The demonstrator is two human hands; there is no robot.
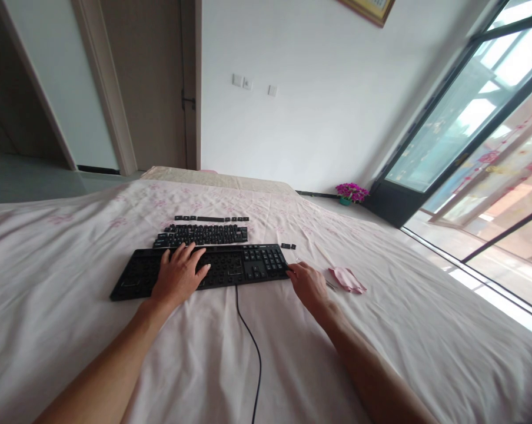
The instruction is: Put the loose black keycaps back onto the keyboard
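A black computer keyboard lies on the bed, its main area bare of keycaps while the number pad on the right carries them. My left hand rests on the bare part with its fingers spread. At the keyboard's right edge is my right hand, with thumb and fingertips pinched together; what they hold, if anything, is too small to tell. Loose black keycaps lie in rows behind the board. Two or so more keycaps sit near its far right corner.
A pink cloth lies right of my right hand, with thin metal items beside it. The keyboard's cable runs toward me over the creased bedsheet. Purple flowers stand on the floor beyond the bed.
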